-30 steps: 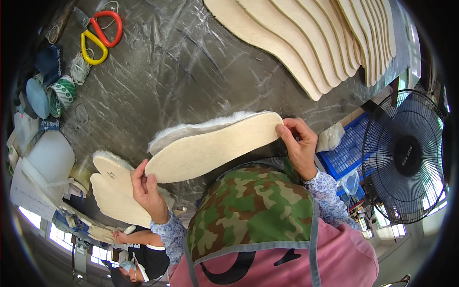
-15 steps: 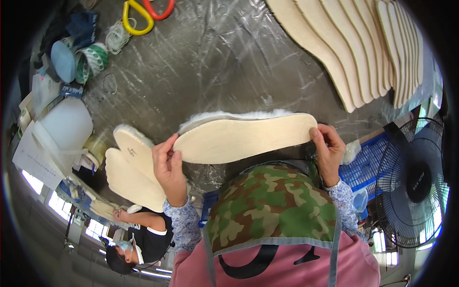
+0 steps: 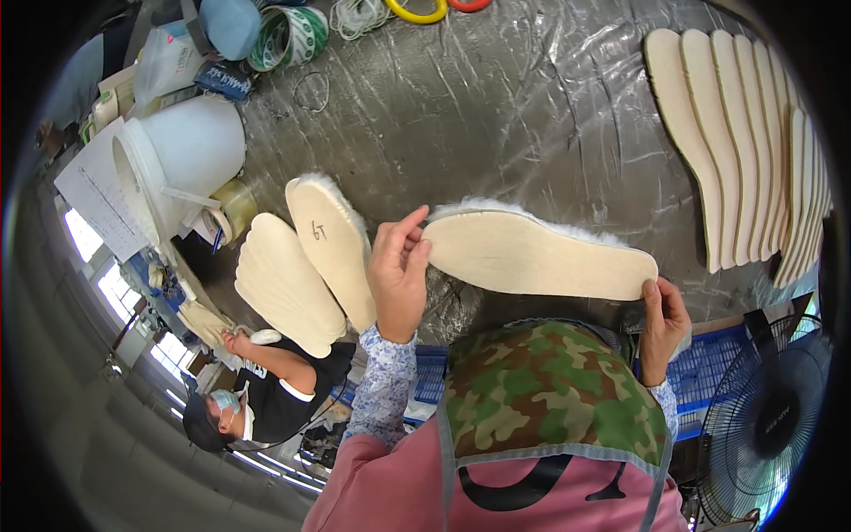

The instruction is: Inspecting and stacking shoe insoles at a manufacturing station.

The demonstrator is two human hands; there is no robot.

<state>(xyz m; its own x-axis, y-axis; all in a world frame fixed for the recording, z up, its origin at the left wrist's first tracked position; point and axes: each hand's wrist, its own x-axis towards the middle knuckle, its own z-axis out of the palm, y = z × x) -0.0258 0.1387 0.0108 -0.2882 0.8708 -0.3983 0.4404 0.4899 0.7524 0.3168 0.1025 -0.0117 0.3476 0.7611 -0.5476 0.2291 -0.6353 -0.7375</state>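
A cream insole (image 3: 541,257) with white fluffy pile along its far edge is held up level between my two hands, smooth side facing up. My left hand (image 3: 399,279) pinches its left end between thumb and fingers. At the other end, my right hand (image 3: 665,321) grips the tip the same way, thumb on top. Beside my left forearm lie a fleece-edged insole (image 3: 332,244) with a handwritten mark and a fanned stack of plain cream insoles (image 3: 284,284).
Another fanned stack of insoles (image 3: 709,142) lies at the far right. A white bucket (image 3: 191,146), a tape roll (image 3: 288,40) and yellow-handled scissors (image 3: 417,11) are at the left and back. A black fan (image 3: 771,430) stands at right; a co-worker (image 3: 266,390) sits lower left.
The whole view has shifted and turned, moving the table's things rightward in the picture. The fleece and the cream sole now lie closer together at the left end. Both hands keep their grip.
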